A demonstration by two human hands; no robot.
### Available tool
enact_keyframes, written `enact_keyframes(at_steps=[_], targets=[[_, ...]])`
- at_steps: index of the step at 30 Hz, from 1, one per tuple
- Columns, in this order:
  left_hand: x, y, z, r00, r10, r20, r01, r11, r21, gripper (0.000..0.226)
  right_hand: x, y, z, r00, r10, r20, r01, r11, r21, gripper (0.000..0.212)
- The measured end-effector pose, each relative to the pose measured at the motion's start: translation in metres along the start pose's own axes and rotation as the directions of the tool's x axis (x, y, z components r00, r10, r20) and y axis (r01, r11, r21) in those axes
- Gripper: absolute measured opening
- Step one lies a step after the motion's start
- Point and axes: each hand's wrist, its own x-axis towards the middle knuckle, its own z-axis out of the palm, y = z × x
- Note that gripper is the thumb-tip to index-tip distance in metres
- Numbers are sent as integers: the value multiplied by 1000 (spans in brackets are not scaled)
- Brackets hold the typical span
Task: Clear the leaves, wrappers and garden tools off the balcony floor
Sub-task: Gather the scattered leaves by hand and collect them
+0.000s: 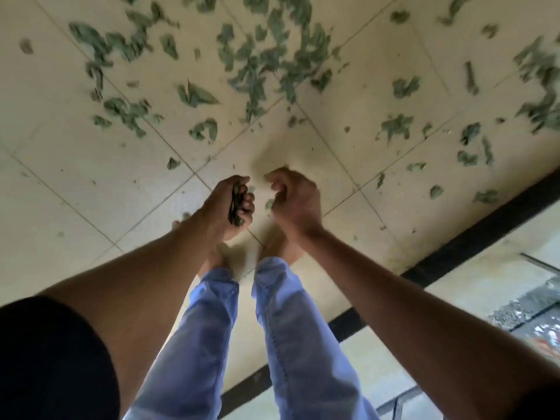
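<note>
Fingers [247,204] of your left hand [230,207] are curled tight around a clump of leaves [235,207]. Your right hand [295,197] sits just beside it, fingers loosely bent (holding anything? unclear). More scattered leaves [263,59] lie beyond both on the tiled floor [75,183].

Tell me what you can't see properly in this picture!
- Head view: the leaves at the top are smeared by motion blur.
- The left hand hides most of its clump of leaves.
- The right hand is curled; anything inside is hidden.
- The feet sit behind the hands.
- No wrappers or tools are visible.
</note>
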Motion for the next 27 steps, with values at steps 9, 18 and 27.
enact_keyframes(at_steps=[9, 18, 27], targets=[[33, -20, -67, 996, -77, -55, 76, 997, -17, 43, 44, 79, 66, 892, -128, 433, 416, 605, -679, 85], [36, -14, -88, 995, -73, -62, 70, 996, -48, 46, 60, 69, 94, 881, -223, 417, 442, 702, -559, 64], [36, 3, -82, 1000, -12, -25, 12, 1000, -29, 42, 72, 50, 98, 874, -268, 404, 475, 646, -598, 75]])
